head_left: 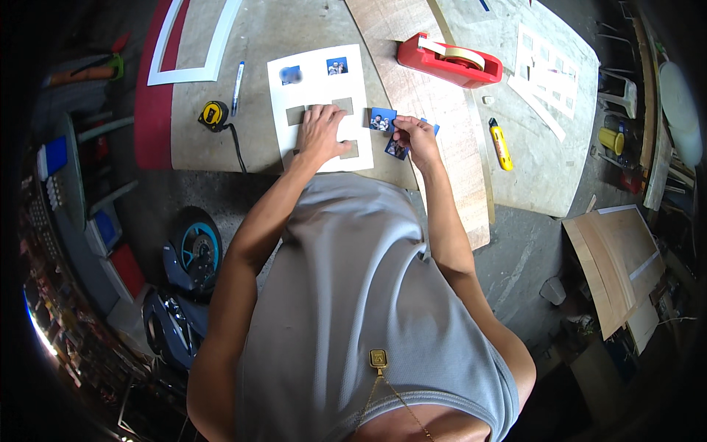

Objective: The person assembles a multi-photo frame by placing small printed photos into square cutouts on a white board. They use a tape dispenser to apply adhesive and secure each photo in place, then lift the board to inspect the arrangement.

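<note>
A white mat board [278, 110] with several rectangular cut-outs lies before me on the table. Two small blue photos fill its far openings, an upper-left photo [291, 75] and an upper-right photo [336, 66]; grey tabletop shows through the others. My left hand [321, 134] rests on the board, fingers spread over the middle openings. Just right of the board, my right hand [418, 138] pinches a small blue photo [382, 119] by its edge. Below that hand lies another blue photo [396, 149], partly covered, and a blue corner [435, 128] peeks out beside the fingers.
A red tape dispenser [451, 62] stands at the far right, with a yellow cutter knife [501, 145] nearer. To the left are a tape measure [213, 116], a marker [238, 89] and a white frame [184, 75]. A wooden plank [449, 177] runs under the photos. Another cut-out sheet [546, 70] lies far right.
</note>
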Available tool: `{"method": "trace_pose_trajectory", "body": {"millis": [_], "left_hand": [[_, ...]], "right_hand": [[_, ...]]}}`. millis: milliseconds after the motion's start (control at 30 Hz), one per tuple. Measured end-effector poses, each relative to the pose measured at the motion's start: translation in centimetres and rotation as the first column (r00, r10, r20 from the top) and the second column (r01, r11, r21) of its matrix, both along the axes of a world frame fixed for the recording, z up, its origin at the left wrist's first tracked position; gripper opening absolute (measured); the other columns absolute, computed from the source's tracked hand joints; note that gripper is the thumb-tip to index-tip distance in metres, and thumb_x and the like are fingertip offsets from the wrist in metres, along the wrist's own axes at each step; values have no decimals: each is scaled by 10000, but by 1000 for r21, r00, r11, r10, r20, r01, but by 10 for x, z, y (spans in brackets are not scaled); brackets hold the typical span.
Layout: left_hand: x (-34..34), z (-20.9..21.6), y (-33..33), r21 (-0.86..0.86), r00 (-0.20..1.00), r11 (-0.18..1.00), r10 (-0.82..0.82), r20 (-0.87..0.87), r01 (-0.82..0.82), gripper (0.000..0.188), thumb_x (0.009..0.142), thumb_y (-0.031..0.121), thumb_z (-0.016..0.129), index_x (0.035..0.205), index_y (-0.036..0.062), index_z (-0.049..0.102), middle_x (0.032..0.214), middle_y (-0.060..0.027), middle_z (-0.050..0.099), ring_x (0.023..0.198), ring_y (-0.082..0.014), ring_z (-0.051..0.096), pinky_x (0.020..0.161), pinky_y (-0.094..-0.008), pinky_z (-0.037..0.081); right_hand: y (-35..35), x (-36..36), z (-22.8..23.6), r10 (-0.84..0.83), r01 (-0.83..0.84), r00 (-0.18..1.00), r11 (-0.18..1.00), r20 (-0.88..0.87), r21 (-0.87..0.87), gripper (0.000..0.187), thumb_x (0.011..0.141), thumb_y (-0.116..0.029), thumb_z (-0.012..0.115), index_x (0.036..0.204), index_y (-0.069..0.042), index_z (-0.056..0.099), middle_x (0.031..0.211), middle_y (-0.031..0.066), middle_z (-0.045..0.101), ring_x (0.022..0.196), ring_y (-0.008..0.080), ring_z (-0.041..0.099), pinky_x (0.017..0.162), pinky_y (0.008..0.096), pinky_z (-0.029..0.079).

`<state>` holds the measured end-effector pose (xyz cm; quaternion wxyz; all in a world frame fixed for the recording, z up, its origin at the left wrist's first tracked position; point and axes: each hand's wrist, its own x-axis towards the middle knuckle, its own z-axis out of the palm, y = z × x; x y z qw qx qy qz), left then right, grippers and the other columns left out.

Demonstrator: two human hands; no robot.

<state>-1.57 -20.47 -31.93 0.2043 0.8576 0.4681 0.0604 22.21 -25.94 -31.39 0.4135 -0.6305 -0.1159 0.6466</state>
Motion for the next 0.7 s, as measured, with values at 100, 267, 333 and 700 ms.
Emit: {"method": "trace_pose_trajectory", "body": {"millis": [100, 267, 333, 700], "left_hand": [[3, 5, 5, -23, 1000, 1000, -3, -23, 3, 568, 588, 271, 816, 1109, 111, 659, 1152, -61, 546, 1154, -276, 464, 988, -424, 377], [3, 10, 11, -25, 999, 999, -32, -39, 31, 566, 573, 275, 826, 1093, 117, 667, 1181, -51, 520, 1158, -272, 454, 980, -427, 374], [5, 14, 11, -10, 998, 999, -32, -55, 31, 577, 573, 278, 829, 1103, 122, 661, 1173, -52, 524, 1152, -270, 458, 981, -424, 372], [88, -2, -22, -16, 941, 953, -297, 161, 303, 615, 576, 342, 831, 1133, 158, 647, 1139, -34, 547, 1106, -253, 484, 949, -411, 392]], "right_hand": [[-1, 14, 2, -92, 95, 995, 994, -46, 60, 87, 886, -75, 639, 942, -15, 666, 716, 33, 643, 605, 100, 590, 549, 229, 431], [-14, 78, 8, -243, 227, 964, 963, 105, 144, 117, 872, -67, 639, 957, 6, 674, 743, 52, 661, 593, 105, 582, 537, 231, 428], [-21, 95, 17, -294, 278, 951, 950, 99, 144, 123, 863, -63, 644, 960, 6, 675, 743, 52, 660, 597, 103, 579, 541, 227, 416], [-93, 107, 3, -402, 400, 905, 915, 136, 43, 84, 889, -65, 628, 947, -10, 655, 747, 32, 628, 605, 114, 584, 521, 231, 418]]}}
